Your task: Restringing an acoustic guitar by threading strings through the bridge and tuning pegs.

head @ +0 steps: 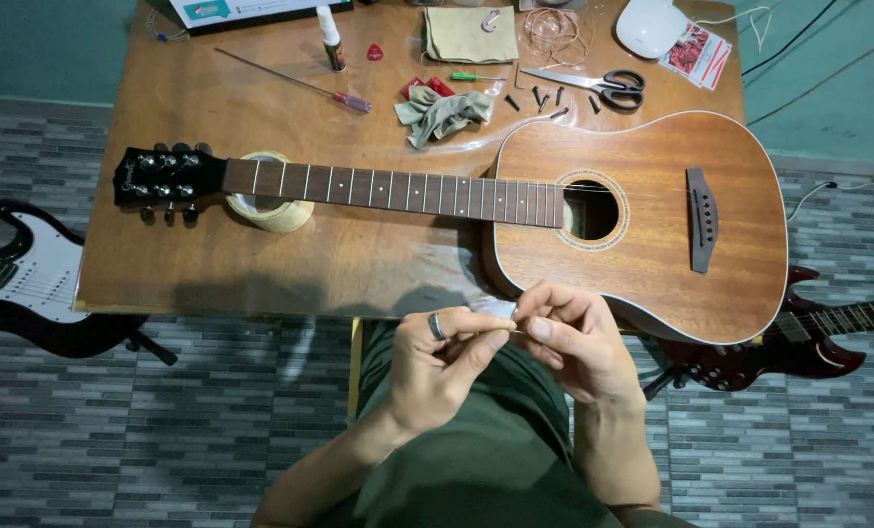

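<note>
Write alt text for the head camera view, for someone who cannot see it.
Seen from above, a person's left hand and right hand pinch something tiny together over their lap. Before them an acoustic guitar lies on a wooden table, its neck resting on a tape roll, with scissors, a screwdriver and a rag nearby.

My acoustic guitar [652, 230] is reddish-brown with a black headstock, on a brown wooden worktop [212, 264]. The scissors [608, 86] have black handles, the rag [442, 112] is grey-green, the floor [163, 430] grey brick-patterned.
</note>
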